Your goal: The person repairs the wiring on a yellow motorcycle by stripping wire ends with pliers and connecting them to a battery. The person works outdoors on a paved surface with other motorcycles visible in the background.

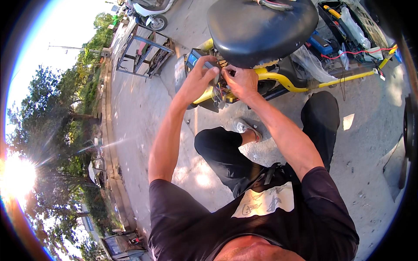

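Observation:
My left hand (201,78) curls its thumb and fingers around a dark, block-shaped part (213,73) under the seat's left end. Close beside it, my right hand (242,82) has its fingers pinched together at the bundle of wires (218,93); what lies between the fingertips is too small to tell. Both hands work at the yellow frame (272,76) of a scooter or small electric bike. Its black seat (263,32) overhangs them. A box with a blue face (193,58) sits in the frame just beyond my left hand.
To the right, an open black toolbox (335,26), a blue meter-like device (320,43) and a clear plastic bag (311,65) lie on the footboard area. A red wire (357,53) stretches across there. A metal-framed rack (146,52) and a parked scooter (154,17) stand farther off.

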{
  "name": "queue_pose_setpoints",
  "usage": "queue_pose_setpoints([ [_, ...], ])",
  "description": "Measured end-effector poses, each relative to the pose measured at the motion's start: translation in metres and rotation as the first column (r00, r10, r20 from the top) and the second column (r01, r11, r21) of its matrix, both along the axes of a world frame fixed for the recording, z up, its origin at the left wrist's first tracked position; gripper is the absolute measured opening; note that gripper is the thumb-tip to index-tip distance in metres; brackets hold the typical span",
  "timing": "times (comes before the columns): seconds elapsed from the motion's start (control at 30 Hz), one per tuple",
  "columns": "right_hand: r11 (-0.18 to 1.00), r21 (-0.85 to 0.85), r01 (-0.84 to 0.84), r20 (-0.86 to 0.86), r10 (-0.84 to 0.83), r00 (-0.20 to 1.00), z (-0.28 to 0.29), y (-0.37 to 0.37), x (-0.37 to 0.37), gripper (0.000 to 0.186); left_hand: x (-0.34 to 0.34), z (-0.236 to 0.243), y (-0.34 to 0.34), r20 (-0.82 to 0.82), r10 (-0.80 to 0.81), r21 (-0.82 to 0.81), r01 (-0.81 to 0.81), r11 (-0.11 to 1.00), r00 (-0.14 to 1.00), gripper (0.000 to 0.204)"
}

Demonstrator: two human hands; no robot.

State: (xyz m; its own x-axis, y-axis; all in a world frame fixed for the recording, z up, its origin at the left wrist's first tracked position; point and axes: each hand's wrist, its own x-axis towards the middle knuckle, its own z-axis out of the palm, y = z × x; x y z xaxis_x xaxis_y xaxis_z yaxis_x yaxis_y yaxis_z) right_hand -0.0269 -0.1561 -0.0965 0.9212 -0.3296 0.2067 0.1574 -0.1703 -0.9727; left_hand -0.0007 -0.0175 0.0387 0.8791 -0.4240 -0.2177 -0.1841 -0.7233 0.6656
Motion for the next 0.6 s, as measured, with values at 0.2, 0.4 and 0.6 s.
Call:
queue_pose_setpoints([
  [0.2, 0.995, -0.085, -0.049, -0.03, 0.047, 0.998, 0.005, -0.006, 0.002, 0.019, -0.003, 0.002, 0.002, -0.078, -0.167, -0.14, 0.155, 0.978, 0.983, 0.063],
  [0.4, 0.978, -0.191, -0.078, 0.048, 0.089, 0.995, -0.001, -0.01, 0.0, 0.017, 0.011, -0.01, 0.003, 0.203, -0.236, -0.029, 0.247, 0.969, 0.95, 0.064],
  [0.6, 0.986, -0.158, -0.052, 0.11, 0.07, 0.992, -0.004, -0.009, -0.001, 0.018, 0.026, -0.006, -0.011, -0.032, 0.129, 0.025, -0.129, 0.991, 0.991, 0.049],
])
